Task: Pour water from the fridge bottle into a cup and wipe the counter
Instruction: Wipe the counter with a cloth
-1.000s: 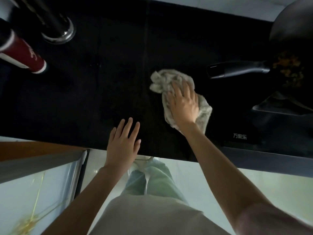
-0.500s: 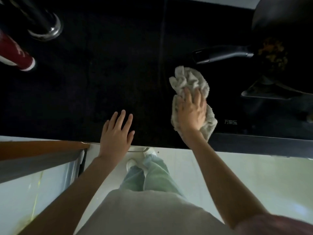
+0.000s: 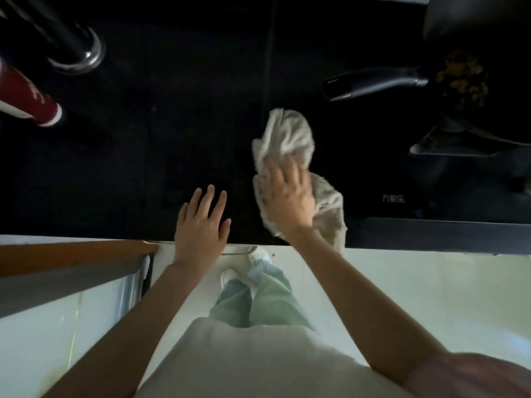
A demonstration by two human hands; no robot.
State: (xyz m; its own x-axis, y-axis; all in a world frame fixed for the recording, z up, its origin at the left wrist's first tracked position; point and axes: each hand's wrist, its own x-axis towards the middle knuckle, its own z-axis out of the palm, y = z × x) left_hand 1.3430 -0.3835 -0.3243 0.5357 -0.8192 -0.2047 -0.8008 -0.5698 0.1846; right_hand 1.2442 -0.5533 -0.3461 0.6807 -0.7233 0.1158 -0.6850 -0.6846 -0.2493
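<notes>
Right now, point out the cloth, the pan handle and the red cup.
cloth (image 3: 287, 136): head view, on its bunched far end.
pan handle (image 3: 370, 83): head view, on the handle's middle.
red cup (image 3: 26, 96): head view, on its red side wall.

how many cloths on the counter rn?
1. A grey cloth lies on the black counter, under the right hand, left of the pan's handle. The left hand rests bare at the counter's edge. None other visible.
</notes>
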